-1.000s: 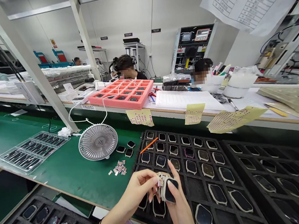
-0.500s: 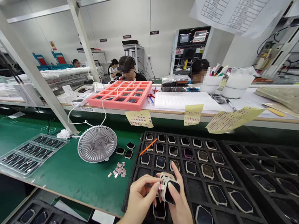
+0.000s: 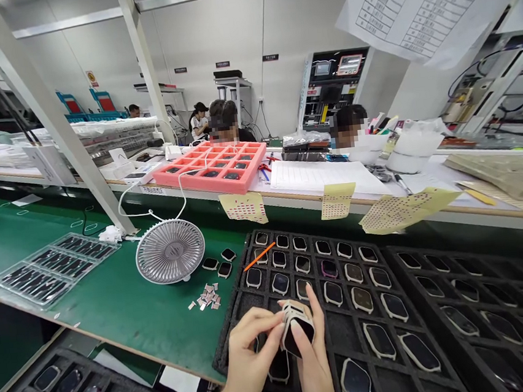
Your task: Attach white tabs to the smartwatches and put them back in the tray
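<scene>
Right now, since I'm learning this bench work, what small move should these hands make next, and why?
Probably a slight turn of the smartwatch in the right hand, bringing its covered edge into view: the left hand has thumb and finger closed together at that edge, hiding whatever they may be pinching there.

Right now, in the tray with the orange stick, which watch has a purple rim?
The fourth watch from the left, second row from the back; those around it have pale rims.
</scene>
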### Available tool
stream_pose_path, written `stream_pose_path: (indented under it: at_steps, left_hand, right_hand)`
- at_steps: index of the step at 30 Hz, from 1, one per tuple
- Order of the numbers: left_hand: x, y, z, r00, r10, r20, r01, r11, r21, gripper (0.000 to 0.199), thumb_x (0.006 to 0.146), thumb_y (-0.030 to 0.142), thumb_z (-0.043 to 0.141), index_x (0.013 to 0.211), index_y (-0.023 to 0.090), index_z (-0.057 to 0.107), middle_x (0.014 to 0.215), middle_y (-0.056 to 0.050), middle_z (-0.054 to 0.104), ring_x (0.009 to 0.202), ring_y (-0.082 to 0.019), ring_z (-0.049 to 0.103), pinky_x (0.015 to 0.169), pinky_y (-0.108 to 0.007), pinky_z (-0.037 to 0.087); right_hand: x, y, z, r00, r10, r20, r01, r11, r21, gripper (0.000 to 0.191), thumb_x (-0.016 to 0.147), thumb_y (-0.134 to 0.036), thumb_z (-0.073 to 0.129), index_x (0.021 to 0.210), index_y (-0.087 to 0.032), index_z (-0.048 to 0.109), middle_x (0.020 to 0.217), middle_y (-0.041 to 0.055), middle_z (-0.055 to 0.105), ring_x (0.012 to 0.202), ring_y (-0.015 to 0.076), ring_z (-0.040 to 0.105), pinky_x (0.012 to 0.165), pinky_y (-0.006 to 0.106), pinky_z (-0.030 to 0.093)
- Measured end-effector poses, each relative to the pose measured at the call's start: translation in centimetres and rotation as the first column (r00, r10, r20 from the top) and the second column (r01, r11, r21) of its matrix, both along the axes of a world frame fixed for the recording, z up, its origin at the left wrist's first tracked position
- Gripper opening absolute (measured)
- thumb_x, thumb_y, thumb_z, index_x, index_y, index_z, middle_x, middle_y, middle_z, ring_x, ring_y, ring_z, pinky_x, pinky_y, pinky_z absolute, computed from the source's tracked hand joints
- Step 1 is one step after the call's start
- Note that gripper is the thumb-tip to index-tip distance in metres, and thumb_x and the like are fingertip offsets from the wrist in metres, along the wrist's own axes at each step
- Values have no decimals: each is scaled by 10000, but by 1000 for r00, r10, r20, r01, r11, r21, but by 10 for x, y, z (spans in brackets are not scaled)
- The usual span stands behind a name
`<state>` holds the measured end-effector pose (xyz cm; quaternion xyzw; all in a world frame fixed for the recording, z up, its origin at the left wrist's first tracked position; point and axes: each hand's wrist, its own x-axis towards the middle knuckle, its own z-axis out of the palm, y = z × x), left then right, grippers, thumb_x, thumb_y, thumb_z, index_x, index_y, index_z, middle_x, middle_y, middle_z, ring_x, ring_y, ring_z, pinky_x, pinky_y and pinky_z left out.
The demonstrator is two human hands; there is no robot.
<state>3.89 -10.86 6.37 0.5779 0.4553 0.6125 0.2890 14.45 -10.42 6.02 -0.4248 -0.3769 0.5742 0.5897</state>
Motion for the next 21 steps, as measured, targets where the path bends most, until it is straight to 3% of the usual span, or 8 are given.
stream_pose_path:
  at_steps: [2, 3, 5, 7, 9, 13, 19, 21]
  left_hand:
    - [-2, 0, -4, 984, -154, 87, 162, 981, -106, 235, 896, 307, 581, 1064, 228, 725, 694, -24, 628, 612, -95, 559, 564, -180, 449]
    - [-3, 0, -6, 946, -277, 170, 305, 937, -168, 308, 916, 359, 539, 1155, 226, 681, 616, -7, 603, 495, -71, 498, 475, -162, 402]
    - [-6, 1, -9, 775, -503, 382, 609, 755, -243, 459, 942, 432, 459, 1343, 215, 513, 472, 42, 538, 303, -35, 302, 330, -142, 241]
    - [-8, 0, -12, 597, -584, 550, 783, 575, -237, 584, 935, 453, 453, 1447, 202, 325, 418, 69, 521, 231, -25, 191, 282, -143, 131]
    - [-9, -1, -13, 527, -580, 621, 831, 505, -234, 680, 907, 440, 506, 1476, 193, 226, 415, 74, 529, 219, -24, 202, 278, -139, 114]
    - [-7, -1, -11, 493, -565, 661, 859, 435, -270, 762, 886, 508, 490, 1487, 174, 162, 407, 76, 505, 230, -36, 236, 277, -142, 134]
    - [-14, 11, -6, 525, -620, 583, 851, 367, -376, 707, 914, 515, 380, 1493, 176, 156, 412, 91, 437, 256, -48, 226, 286, -147, 164]
    - [-20, 17, 3, 586, -706, 398, 791, 389, -472, 611, 936, 472, 359, 1482, 229, 230, 504, 58, 508, 314, -60, 339, 328, -149, 260]
  right_hand:
    - [1, 2, 0, 1000, -23, -16, 23, 1000, 8, 736, 847, -511, 554, 1470, -324, 207, 1172, 45, 597, 1019, 214, 593, 937, 366, 424]
    - [2, 3, 0, 999, -33, -26, 34, 999, 17, 749, 847, -508, 554, 1476, -321, 193, 1173, 53, 604, 998, 217, 604, 910, 369, 443]
    - [4, 3, 0, 998, -47, -40, 48, 998, 42, 767, 847, -504, 553, 1485, -312, 172, 1181, 68, 615, 988, 224, 613, 885, 374, 461]
    - [5, 4, -1, 998, -56, -26, 57, 996, 63, 767, 852, -494, 549, 1489, -304, 167, 1183, 73, 623, 1008, 225, 610, 913, 380, 445]
    - [6, 3, -2, 998, -65, 6, 64, 995, 72, 746, 861, -484, 541, 1488, -298, 180, 1192, 73, 623, 1033, 223, 602, 962, 392, 407]
    - [8, 3, -4, 995, -86, 58, 80, 992, 101, 727, 870, -474, 531, 1486, -279, 196, 1195, 80, 625, 1081, 233, 584, 1027, 419, 343]
    - [17, 6, -4, 985, -104, 138, 88, 989, 118, 694, 887, -456, 511, 1485, -294, 196, 1229, 61, 612, 1134, 225, 554, 1031, 394, 343]
    - [20, 7, -5, 980, -103, 169, 86, 991, 104, 681, 892, -463, 502, 1481, -297, 203, 1231, 51, 603, 1156, 220, 537, 1037, 384, 340]
